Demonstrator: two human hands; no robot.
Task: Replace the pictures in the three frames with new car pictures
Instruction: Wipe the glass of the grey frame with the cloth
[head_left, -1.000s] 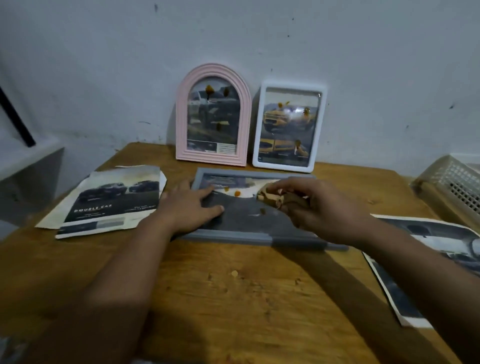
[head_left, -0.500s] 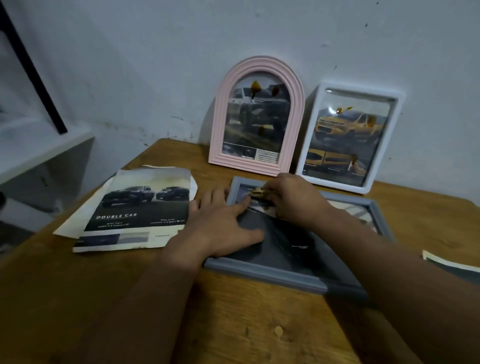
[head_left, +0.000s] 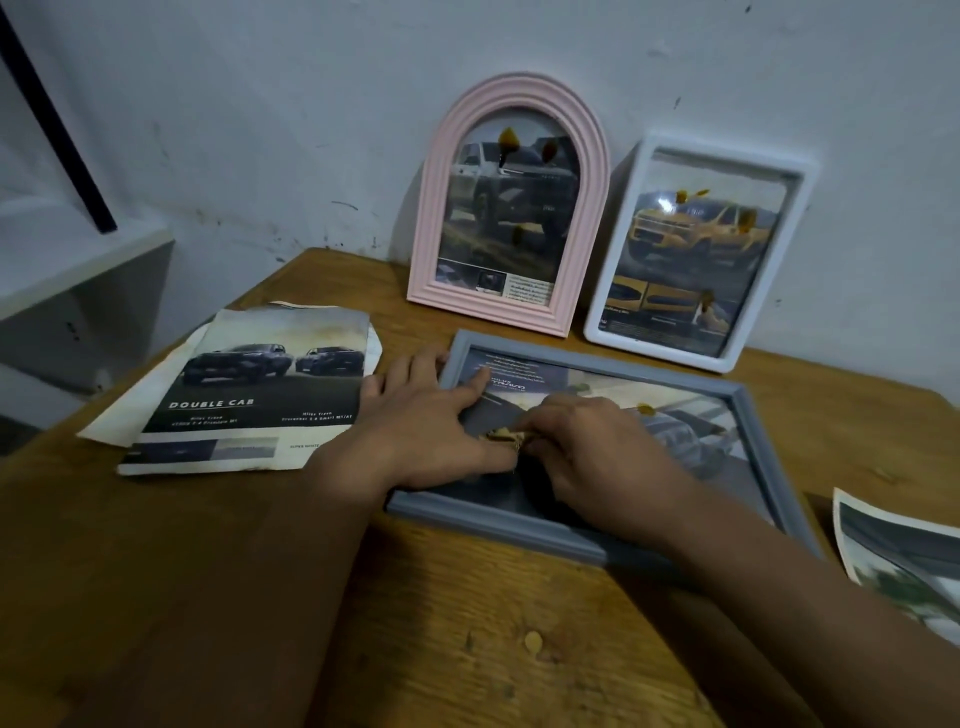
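A grey frame (head_left: 769, 452) lies flat on the wooden table with a car picture in it. My left hand (head_left: 431, 431) rests flat on its left part, fingers spread over the picture. My right hand (head_left: 597, 457) pinches a small yellowish dried flower (head_left: 501, 433) on the picture beside my left thumb. A pink arched frame (head_left: 582, 218) and a white frame (head_left: 779, 270) lean on the wall behind, each holding a car picture. Loose car pictures (head_left: 260, 389) lie at the left.
Another loose picture (head_left: 904, 566) lies at the table's right edge. The wooden table (head_left: 467, 623) shows bare wood in front of the frame. A white shelf (head_left: 78, 270) with a black bar stands at the left. The wall is close behind.
My right hand has drawn the small flower back toward me, from the picture's upper left corner to beside my left thumb. My left hand stays flat on the frame.
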